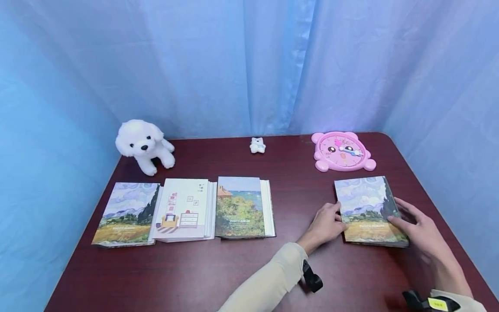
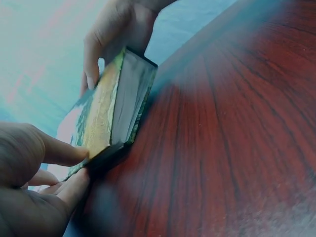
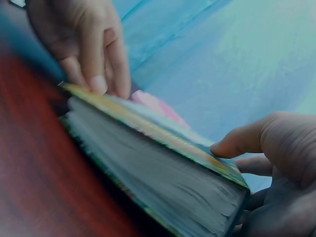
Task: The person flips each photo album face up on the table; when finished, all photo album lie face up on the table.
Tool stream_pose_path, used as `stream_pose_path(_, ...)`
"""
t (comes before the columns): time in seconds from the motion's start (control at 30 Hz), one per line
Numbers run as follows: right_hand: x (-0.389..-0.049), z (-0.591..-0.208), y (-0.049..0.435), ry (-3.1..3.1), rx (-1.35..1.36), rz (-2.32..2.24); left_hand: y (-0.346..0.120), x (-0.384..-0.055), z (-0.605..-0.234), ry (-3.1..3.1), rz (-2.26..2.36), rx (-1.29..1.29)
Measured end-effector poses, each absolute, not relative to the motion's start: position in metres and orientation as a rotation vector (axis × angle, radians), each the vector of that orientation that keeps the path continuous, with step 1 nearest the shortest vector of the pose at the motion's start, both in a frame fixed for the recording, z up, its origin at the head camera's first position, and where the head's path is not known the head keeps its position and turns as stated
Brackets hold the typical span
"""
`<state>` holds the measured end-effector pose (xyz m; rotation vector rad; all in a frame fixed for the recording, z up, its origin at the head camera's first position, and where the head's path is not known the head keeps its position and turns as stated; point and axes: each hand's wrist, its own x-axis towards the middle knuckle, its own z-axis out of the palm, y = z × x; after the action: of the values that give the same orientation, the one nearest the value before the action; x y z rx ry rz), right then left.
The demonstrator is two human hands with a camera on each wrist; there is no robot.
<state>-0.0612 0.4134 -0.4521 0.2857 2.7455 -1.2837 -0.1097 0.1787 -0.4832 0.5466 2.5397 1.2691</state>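
A thick photo album [image 1: 366, 208] with a painted landscape cover of sky, cypress and yellow field is at the right side of the table. Its right side is gripped by my right hand [image 1: 425, 232], thumb on the cover and other fingers partly hidden at the edge. My left hand [image 1: 324, 225] pinches the album's left edge near the lower corner. In the left wrist view the left hand's fingertips [image 2: 76, 157] meet the edge of the cover. The right wrist view shows the page block [image 3: 153, 168] between both covers, facing me.
To the left, three photo albums lie in an overlapping row: a landscape one [image 1: 126, 212], a white one with furniture [image 1: 182, 208] and a seaside one [image 1: 239, 208]. Behind them sit a white plush dog [image 1: 142, 145], a small white figurine [image 1: 257, 145] and a pink toy clock [image 1: 343, 151].
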Motion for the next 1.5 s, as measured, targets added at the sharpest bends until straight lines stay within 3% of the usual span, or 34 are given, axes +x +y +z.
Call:
stream_pose_path(0.77,-0.069,-0.403,0.391,2.842,0.148,-1.072,0.188,-0.100,-0.455,2.733,0.970,0.383)
stream_pose_path(1.13,-0.072,-0.396,0.375,2.932,0.085,-0.999,0.180,-0.102,-0.463,2.596,1.269,0.353)
stream_pose_path(1.5,-0.072,-0.387,0.365,2.854,0.120,-1.203,0.171,-0.106,-0.464,2.490,1.395,0.366)
